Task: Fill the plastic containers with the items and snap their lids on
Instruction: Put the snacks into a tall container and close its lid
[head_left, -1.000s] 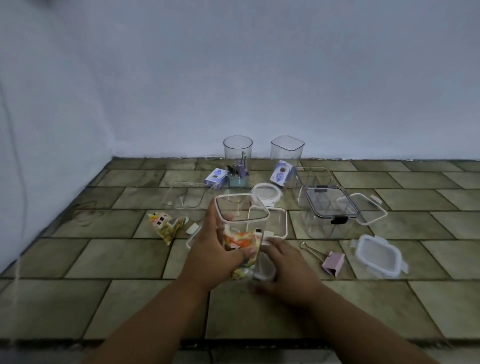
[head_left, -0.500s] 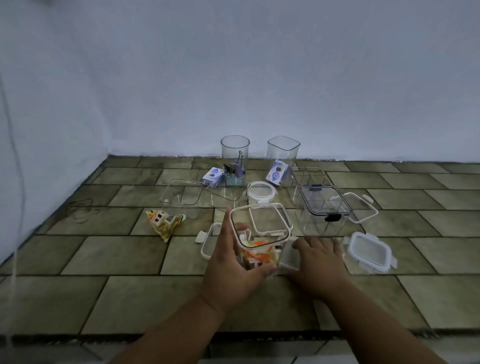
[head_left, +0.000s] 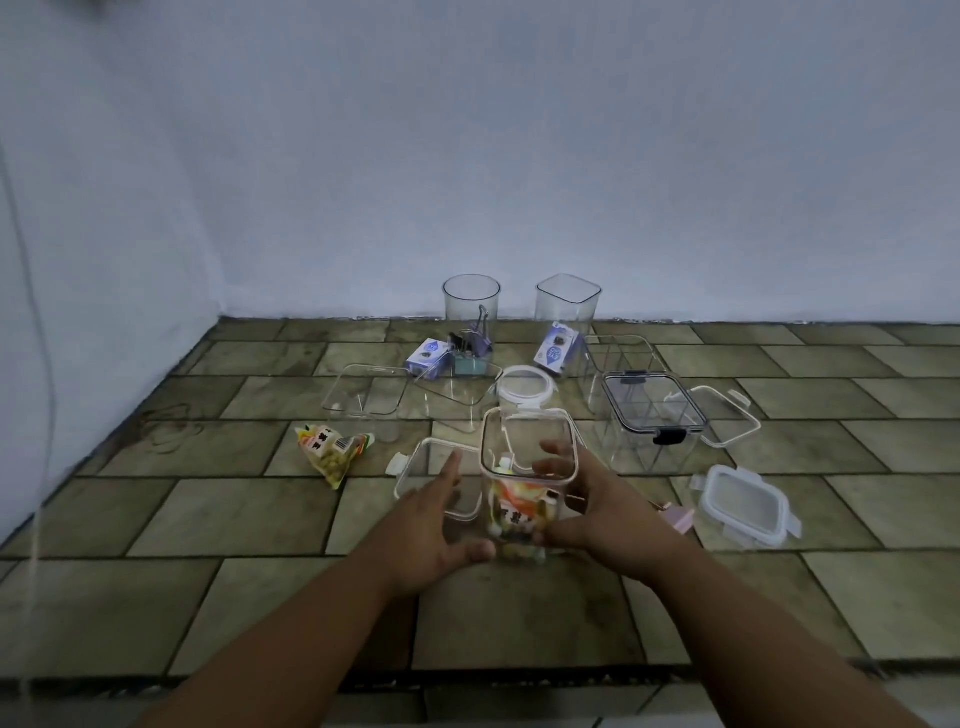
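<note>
**While both hands close in on it, a tall container stands near the counter's front edge**

Where the tiled counter (head_left: 249, 519) meets the pale wall, an array of clear plastic tubs and lids is spread out. Nearest the person stands the tall container (head_left: 527, 447), upright and without a lid. A colourful snack packet (head_left: 519, 506) is stuffed into its lower half.

The right hand (head_left: 597, 512) wraps the tall container's right side. Its fingers curl round the far wall and show through the plastic, and its thumb lies across the front near the base. The left hand (head_left: 436, 530) is spread, with straight fingers just beside the left wall and the thumb touching the base. Whether those fingers press the wall cannot be told.

A flat lid (head_left: 415, 457) with side tabs lies on the counter behind the left hand. A second snack packet (head_left: 332, 452) lies further left, apart from everything else.

To the right, a white-rimmed lid (head_left: 743, 506) lies flat, and a pink binder clip (head_left: 680, 519) peeks out beside the right wrist. Behind them stands a box with a dark-rimmed lid (head_left: 649, 410) resting on top, and a clear lid (head_left: 727, 415) lies just beside it.

A round lid (head_left: 524, 392) sits in the middle, with a shallow tray (head_left: 366, 395) to the left. Near the wall stand a round cup (head_left: 470, 301) and a square tub (head_left: 569, 306). A small pot of binder clips (head_left: 470, 353) sits in front of the round cup, and two little blue boxes (head_left: 428, 356) (head_left: 556, 348) sit in front of the cup and the tub.
</note>
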